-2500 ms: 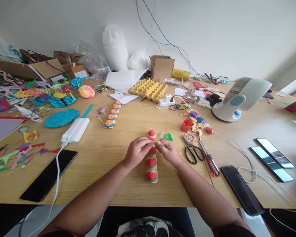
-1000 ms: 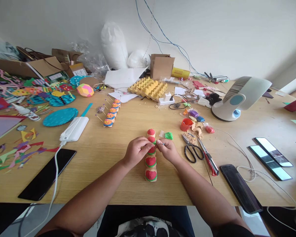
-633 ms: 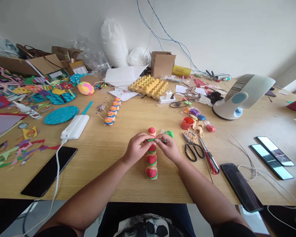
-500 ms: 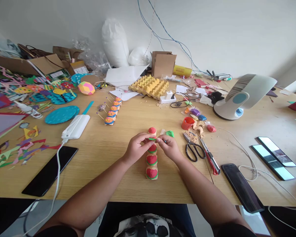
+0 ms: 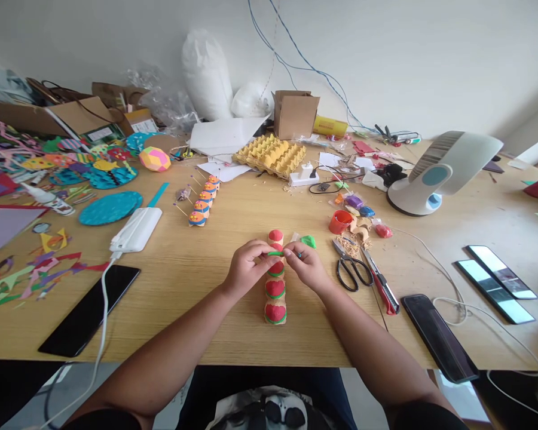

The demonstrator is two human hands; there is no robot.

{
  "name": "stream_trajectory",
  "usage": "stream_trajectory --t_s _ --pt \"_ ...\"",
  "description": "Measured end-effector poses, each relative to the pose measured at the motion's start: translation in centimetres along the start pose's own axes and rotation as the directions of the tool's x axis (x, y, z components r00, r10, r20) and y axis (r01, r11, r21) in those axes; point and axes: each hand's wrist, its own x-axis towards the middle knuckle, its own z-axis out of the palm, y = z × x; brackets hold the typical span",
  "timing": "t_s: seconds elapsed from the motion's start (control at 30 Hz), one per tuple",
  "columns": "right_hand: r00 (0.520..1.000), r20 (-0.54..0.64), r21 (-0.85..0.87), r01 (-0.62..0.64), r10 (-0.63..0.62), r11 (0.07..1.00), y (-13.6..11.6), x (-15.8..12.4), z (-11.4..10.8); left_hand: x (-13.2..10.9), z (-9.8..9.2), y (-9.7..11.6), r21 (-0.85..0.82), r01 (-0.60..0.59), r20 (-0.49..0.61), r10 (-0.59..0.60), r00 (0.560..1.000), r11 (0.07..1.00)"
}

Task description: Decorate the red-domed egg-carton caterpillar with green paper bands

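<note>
A thin strip of green modelling clay (image 5: 275,254) stretches between my two hands. My left hand (image 5: 245,267) pinches one end between thumb and fingers, and the fingertips of my right hand (image 5: 308,266) close on the other. Just beneath lies an egg carton strip (image 5: 276,290), lengthwise before me, its domes covered in red clay. Green clay edges the nearer domes; my hands partly hide the farther ones. Beyond my right fingers sits a lump of green clay (image 5: 308,241) beside a scrap of clear plastic.
To the right lie scissors (image 5: 353,266), a utility knife (image 5: 381,283), a red cup (image 5: 341,221), clay packets and phones. A decorated carton caterpillar (image 5: 204,202) stands back left, near a white power bank (image 5: 137,230). A yellow egg tray (image 5: 271,155) and white fan (image 5: 443,173) are farther back.
The green clay strip now shows longer and straighter between my fingertips. My hands have hardly moved, and the whole view has shifted slightly.
</note>
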Motion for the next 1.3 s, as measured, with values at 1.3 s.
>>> stream_trajectory --t_s 1.3 --pt "0.998 0.06 0.05 0.013 -0.016 0.999 0.29 -0.33 0.0 -0.17 0.07 0.19 0.117 -0.175 -0.007 0.177 0.984 0.978"
